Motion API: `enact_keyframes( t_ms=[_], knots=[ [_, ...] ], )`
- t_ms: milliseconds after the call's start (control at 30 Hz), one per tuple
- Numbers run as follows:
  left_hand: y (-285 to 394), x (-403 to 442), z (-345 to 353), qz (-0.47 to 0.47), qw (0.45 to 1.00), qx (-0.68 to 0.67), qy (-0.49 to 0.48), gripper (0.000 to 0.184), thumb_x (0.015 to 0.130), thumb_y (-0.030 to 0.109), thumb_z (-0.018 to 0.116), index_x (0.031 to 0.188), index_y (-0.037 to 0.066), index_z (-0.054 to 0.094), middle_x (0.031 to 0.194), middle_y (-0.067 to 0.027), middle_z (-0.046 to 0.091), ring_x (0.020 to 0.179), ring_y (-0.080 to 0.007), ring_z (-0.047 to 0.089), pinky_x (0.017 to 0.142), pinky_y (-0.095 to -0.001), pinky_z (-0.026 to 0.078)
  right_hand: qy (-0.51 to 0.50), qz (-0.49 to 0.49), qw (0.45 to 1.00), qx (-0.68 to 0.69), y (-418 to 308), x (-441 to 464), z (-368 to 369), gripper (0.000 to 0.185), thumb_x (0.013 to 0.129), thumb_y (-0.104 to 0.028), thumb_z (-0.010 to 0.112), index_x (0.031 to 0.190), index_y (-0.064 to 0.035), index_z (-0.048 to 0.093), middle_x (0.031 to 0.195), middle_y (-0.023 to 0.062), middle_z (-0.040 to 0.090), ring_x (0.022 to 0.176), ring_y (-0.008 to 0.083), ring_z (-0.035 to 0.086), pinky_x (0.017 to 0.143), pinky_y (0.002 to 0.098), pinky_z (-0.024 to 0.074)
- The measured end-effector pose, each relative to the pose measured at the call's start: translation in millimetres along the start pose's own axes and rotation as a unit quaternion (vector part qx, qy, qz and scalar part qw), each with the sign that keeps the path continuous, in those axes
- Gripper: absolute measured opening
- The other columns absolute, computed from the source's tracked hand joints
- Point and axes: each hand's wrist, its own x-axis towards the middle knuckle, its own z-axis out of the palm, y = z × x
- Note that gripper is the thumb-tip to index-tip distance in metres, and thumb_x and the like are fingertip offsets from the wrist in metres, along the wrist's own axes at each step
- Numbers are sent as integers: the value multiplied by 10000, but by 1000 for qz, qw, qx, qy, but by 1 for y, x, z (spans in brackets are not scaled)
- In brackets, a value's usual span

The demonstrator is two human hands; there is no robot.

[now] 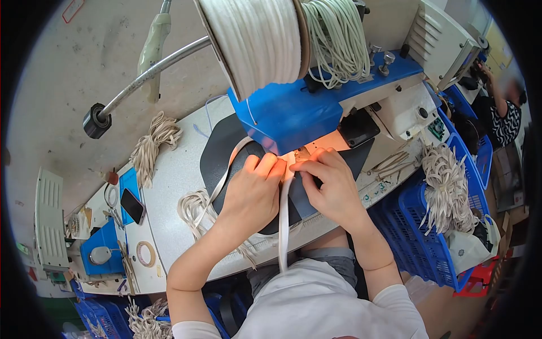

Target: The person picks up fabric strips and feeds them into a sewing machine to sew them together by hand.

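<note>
Both hands meet under the blue head of a machine (288, 116), in its warm light. My left hand (254, 183) is closed, fingers curled and pinching a white strip (284, 220) near the lit work spot. That strip runs down between my hands to my lap, and another length loops out to the left of my left hand. My right hand (330, 183) is closed too, thumb and forefinger pressed together on the same strip. The fingertips partly hide the spot under the machine head. Beneath lies a dark grey plate (220, 155) on the white table.
A large spool of white cord (254, 42) and a coiled green cord (339, 42) hang above. Bundled strips (155, 144) lie left, near a phone (132, 206) and tape roll (145, 254). Blue crates (412, 226) with strips stand right; another person (502, 110) is beyond.
</note>
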Motion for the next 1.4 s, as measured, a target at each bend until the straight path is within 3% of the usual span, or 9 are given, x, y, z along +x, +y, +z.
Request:
enact_keyframes(
  t_ms=[433,1100,1200,1300,1400],
  knots=[
    [0,-2,2,11,999,41,0,318,769,11,610,1087,1,625,1012,-88,550,865,-282,546,680,-380,504,3,31,999,9,-4,2,-1,164,862,-102,680,993,-4,686,904,122,593,898,304,567,804,412,470],
    [4,-2,5,33,994,102,7,348,718,25,631,1065,-7,638,990,-70,549,818,-243,540,666,-335,511,7,25,1000,8,-3,2,0,157,893,-54,628,1005,33,697,837,127,560,840,301,544,765,399,463],
    [2,-2,8,50,991,123,28,196,715,62,643,910,42,632,952,-43,516,840,-205,523,618,-294,501,6,22,1000,4,-2,2,0,160,896,-51,626,1012,32,697,835,125,559,833,298,542,759,398,461],
    [2,-2,8,55,989,131,41,208,717,59,642,924,41,636,951,-41,513,844,-202,519,615,-289,499,6,21,1000,-1,-2,2,1,163,897,-49,624,1019,31,697,835,123,558,833,297,543,759,396,461],
    [4,-3,7,35,993,114,21,385,722,22,621,1104,-23,630,994,-65,552,834,-235,545,671,-326,513,9,24,1000,-5,-3,2,1,168,897,-48,624,1026,30,698,841,122,559,838,297,547,766,395,464]
  ],
)
